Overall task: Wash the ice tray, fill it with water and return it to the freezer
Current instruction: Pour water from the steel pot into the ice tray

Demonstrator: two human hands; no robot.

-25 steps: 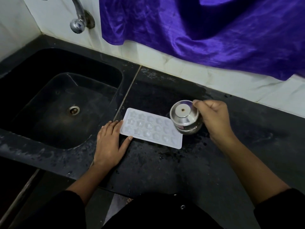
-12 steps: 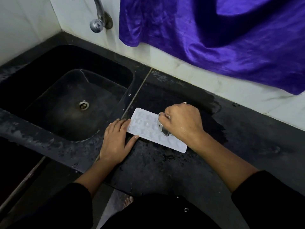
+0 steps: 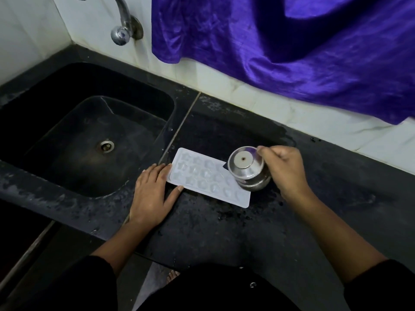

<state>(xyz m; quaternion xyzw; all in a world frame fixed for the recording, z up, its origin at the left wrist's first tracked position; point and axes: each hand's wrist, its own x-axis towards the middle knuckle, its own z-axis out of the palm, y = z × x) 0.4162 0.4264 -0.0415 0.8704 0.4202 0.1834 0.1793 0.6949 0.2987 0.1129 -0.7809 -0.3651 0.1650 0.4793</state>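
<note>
Left hand [image 3: 152, 194] lies flat, fingers straight, on the black countertop [image 3: 224, 232], touching the 9 o'clock end of the white ice tray [image 3: 202, 176]. Right hand [image 3: 285, 169] grips a tilted steel pot [image 3: 247, 169] over the tray's 3 o'clock end. Sink [image 3: 56, 108] at 9 o'clock; tap [image 3: 121, 30] and purple cloth [image 3: 292, 52] beyond.

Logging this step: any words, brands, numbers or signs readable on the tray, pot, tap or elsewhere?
None can be read. The tray shows only moulded cells; the pot in the right hand is plain metal; the tap and the purple cloth bear no visible marks.
</note>
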